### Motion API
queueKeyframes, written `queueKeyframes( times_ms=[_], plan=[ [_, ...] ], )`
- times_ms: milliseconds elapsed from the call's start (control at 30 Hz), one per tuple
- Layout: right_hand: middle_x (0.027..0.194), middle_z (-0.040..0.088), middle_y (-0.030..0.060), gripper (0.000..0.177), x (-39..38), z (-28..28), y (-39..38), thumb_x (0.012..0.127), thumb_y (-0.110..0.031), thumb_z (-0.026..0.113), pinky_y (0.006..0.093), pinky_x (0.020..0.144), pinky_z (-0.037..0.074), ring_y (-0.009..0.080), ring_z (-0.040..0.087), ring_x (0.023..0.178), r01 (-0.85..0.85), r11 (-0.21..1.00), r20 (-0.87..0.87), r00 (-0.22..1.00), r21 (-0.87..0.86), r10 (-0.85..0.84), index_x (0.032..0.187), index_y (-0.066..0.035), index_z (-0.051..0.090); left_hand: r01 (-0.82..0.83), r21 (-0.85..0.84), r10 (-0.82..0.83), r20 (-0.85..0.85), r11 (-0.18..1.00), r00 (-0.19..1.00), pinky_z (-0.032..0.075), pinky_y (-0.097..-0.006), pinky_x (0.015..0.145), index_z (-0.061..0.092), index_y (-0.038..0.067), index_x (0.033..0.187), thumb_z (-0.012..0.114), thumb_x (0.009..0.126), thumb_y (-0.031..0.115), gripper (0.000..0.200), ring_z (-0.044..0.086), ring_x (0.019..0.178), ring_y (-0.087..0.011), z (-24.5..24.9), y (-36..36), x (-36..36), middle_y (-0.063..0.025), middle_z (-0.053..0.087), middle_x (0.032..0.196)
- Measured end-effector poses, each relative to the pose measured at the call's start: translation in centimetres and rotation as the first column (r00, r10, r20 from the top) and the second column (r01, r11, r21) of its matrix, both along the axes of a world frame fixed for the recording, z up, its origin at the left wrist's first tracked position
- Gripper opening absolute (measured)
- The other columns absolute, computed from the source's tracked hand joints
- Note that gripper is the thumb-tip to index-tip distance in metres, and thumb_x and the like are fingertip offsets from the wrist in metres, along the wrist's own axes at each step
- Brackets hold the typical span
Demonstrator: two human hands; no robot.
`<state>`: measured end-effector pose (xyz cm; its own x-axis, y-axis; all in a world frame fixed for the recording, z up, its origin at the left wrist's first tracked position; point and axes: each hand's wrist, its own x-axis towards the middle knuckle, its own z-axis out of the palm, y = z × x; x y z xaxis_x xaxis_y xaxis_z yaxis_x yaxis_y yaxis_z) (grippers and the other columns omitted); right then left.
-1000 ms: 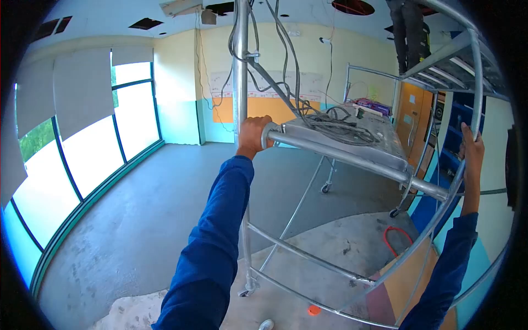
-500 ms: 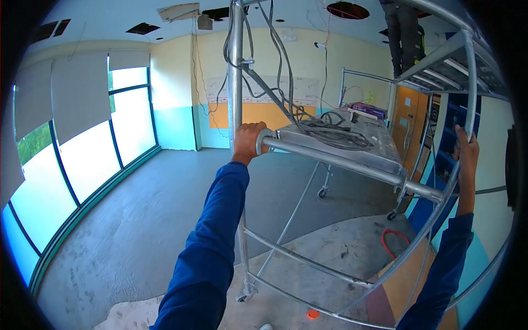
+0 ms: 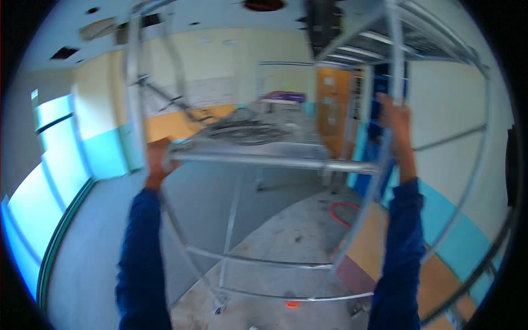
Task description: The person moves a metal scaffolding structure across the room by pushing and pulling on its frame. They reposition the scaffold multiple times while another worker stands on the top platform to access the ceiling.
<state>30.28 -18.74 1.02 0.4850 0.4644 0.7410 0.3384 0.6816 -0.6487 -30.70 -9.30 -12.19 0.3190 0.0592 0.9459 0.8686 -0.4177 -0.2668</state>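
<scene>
Left hand and right hand stretched forward, well apart, fingers clamped on the scaffold frame.

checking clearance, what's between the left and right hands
Head view: a metal crossbar and, behind it, a platform bearing cables; the right hand sits higher.

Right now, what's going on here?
A person in blue sleeves is holding a metal scaffold: left grip on the left upright, right grip on the right upright. Its lower platform carries a loose heap of cable, with a purple item toward the far end. Higher up at right, another person's dark-clothed legs show by an upper platform. The view is blurred, so finger detail is unclear.
</scene>
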Motion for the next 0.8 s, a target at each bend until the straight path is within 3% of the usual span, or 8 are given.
queueKeyframes(
  times_ms=[67, 100, 133, 167, 233, 333, 667, 800],
  plan=[
    [0.063, 0.046, -0.0049, 0.026, -2.4, 0.2, -2.6, 0.086, -0.027, 0.072, 0.0211, 0.043, 0.035, 0.0044, 0.043, 0.049, -0.003, 1.0, 0.043, 0.999, 0.029, 0.002, 0.09, -0.01, 0.053, -0.114, -0.119, 0.112, -0.026, 0.986, 0.993, 0.044, -0.0447, 0.078, 0.062, 0.008, 0.098, 0.07, 0.064, 0.046, 0.052, 0.06, 0.084, -0.036, 0.8, 0.7, -0.4, -0.0133, 0.065, 0.087],
    [0.062, 0.046, -0.0041, 0.028, -2.1, 0.3, -2.5, 0.086, -0.026, 0.072, 0.0212, 0.043, 0.036, 0.0049, 0.043, 0.049, -0.096, 0.993, 0.038, 0.995, 0.067, 0.093, 0.09, -0.009, 0.05, -0.075, -0.165, 0.076, 0.002, 0.983, 0.997, 0.044, -0.044, 0.075, 0.061, 0.008, 0.094, 0.07, 0.062, 0.04, 0.046, 0.059, 0.079, -0.0351, 1.6, -0.5, 0.7, -0.0137, 0.064, 0.084],
    [0.062, 0.045, -0.0038, 0.029, -2.9, 0.5, -3.3, 0.086, -0.026, 0.072, 0.0211, 0.043, 0.036, 0.005, 0.042, 0.049, -0.144, 0.987, 0.033, 0.989, 0.07, 0.142, 0.089, -0.008, 0.049, -0.065, -0.086, 0.067, 0.031, 0.994, 0.997, 0.043, -0.0442, 0.072, 0.06, 0.008, 0.092, 0.068, 0.061, 0.035, 0.041, 0.058, 0.075, -0.035, 1.3, 0.1, 0.5, -0.0136, 0.062, 0.08],
    [0.061, 0.044, -0.0038, 0.029, -2.9, 0.6, -3.5, 0.086, -0.025, 0.072, 0.0211, 0.043, 0.035, 0.0048, 0.041, 0.049, -0.168, 0.985, 0.03, 0.985, 0.046, 0.167, 0.089, -0.009, 0.048, -0.1, -0.099, 0.107, 0.07, 0.99, 0.992, 0.042, -0.0453, 0.072, 0.06, 0.008, 0.092, 0.066, 0.061, 0.027, 0.036, 0.057, 0.074, -0.0352, 1.4, -1.0, 1.5, -0.0138, 0.061, 0.079],
    [0.061, 0.043, -0.0041, 0.029, -3.0, 0.6, -3.5, 0.086, -0.024, 0.071, 0.0211, 0.043, 0.034, 0.0046, 0.041, 0.049, -0.162, 0.985, 0.034, 0.986, 0.059, 0.16, 0.088, -0.009, 0.047, -0.066, -0.1, 0.074, 0.083, 0.993, 0.994, 0.042, -0.0452, 0.073, 0.059, 0.007, 0.091, 0.065, 0.062, 0.025, 0.035, 0.056, 0.074, -0.0349, 1.8, -2.2, 2.3, -0.0135, 0.06, 0.077],
    [0.059, 0.045, -0.0034, 0.024, -2.9, 0.7, -3.4, 0.087, -0.022, 0.069, 0.0209, 0.042, 0.035, 0.0047, 0.043, 0.047, -0.142, 0.989, 0.009, 0.99, 0.049, 0.142, 0.089, -0.006, 0.051, -0.086, -0.056, 0.09, 0.072, 0.995, 0.993, 0.041, -0.0433, 0.07, 0.058, 0.007, 0.089, 0.066, 0.063, 0.026, 0.033, 0.054, 0.072, -0.0343, 2.0, -3.0, 3.0, -0.0125, 0.058, 0.075],
    [0.061, 0.041, -0.0048, 0.026, -3.8, 0.7, -3.4, 0.089, -0.024, 0.067, 0.0204, 0.041, 0.03, 0.0043, 0.037, 0.047, -0.108, 0.993, -0.02, 0.994, 0.054, 0.109, 0.082, -0.01, 0.046, 0.032, -0.033, -0.028, 0.127, 0.999, 0.991, 0.035, -0.0398, 0.066, 0.057, 0.006, 0.085, 0.064, 0.071, 0.04, 0.037, 0.049, 0.067, -0.0296, 1.9, -2.5, 3.4, -0.0103, 0.054, 0.073],
    [0.058, 0.037, -0.0075, 0.028, -4.1, 0.9, -3.5, 0.092, -0.024, 0.064, 0.0184, 0.039, 0.028, 0.0023, 0.034, 0.046, -0.041, 0.999, -0.013, 0.999, -0.002, 0.041, 0.076, -0.015, 0.043, 0.048, 0.068, -0.056, 0.117, 0.997, 0.992, 0.034, -0.0382, 0.066, 0.056, 0.005, 0.085, 0.064, 0.072, 0.039, 0.037, 0.047, 0.066, -0.0263, 2.0, -2.3, 3.8, -0.0091, 0.052, 0.073]
  ],
)
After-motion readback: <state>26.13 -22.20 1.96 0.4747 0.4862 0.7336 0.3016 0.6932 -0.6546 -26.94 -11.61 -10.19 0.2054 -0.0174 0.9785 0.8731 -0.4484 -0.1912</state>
